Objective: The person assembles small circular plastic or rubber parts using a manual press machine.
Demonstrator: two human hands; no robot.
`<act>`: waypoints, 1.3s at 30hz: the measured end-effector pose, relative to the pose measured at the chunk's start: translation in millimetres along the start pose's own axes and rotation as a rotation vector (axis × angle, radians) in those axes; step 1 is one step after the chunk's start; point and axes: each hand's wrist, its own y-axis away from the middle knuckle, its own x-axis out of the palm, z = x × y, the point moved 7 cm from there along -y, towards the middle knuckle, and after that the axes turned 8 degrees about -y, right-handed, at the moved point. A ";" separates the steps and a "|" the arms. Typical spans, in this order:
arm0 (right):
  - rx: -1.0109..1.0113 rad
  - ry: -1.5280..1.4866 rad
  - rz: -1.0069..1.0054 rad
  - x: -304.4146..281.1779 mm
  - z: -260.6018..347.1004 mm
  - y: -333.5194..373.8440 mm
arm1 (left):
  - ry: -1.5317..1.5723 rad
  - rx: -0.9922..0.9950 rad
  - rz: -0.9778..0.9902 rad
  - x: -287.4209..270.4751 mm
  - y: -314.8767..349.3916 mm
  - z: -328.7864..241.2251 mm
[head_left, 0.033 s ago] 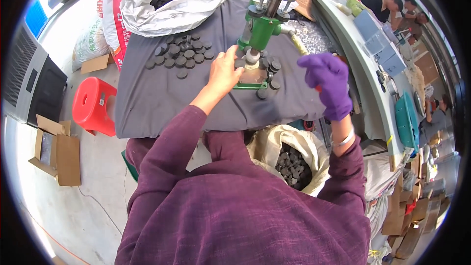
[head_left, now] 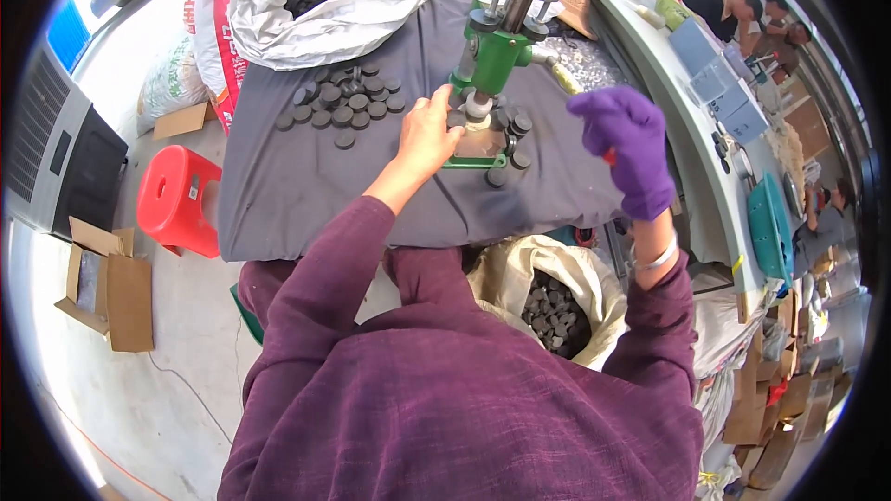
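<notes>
Purple knit covers the right hand (head_left: 626,153), its fingers curled closed round the handle of a lever (head_left: 568,81) that slants out from the right side of a green press (head_left: 501,63). Bare, the left hand (head_left: 429,137) reaches in from the other side, index finger extended toward the column and thumb by the left edge of the metal base plate (head_left: 481,145); whether it pinches a disc there cannot be told. More dark discs (head_left: 520,122) crowd the plate's right edge, and a loose pile (head_left: 348,107) lies left of the hand, a few strays at its fringe.

Between that pile and the table's front edge runs a broad, open stretch of grey cloth (head_left: 320,199), with further bare cloth before the press. Room narrows at the back, where a white sack (head_left: 264,32) overhangs the cloth, and on the right, where a long bench (head_left: 687,121) runs alongside. Just below the front edge, a cream sack (head_left: 608,292) gapes open; a red stool (head_left: 172,190) stands close by the left edge.
</notes>
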 end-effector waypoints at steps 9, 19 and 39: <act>-0.114 -0.161 0.011 -10.0 40.8 -49.8 | 0.146 -0.106 0.019 29.2 -14.0 -1.2; -0.055 0.240 0.023 6.7 14.1 -7.0 | 0.309 -0.247 0.066 30.2 -14.7 0.2; -0.003 -0.001 0.008 6.4 -6.7 4.4 | -0.593 -0.216 -0.040 -92.6 55.3 103.1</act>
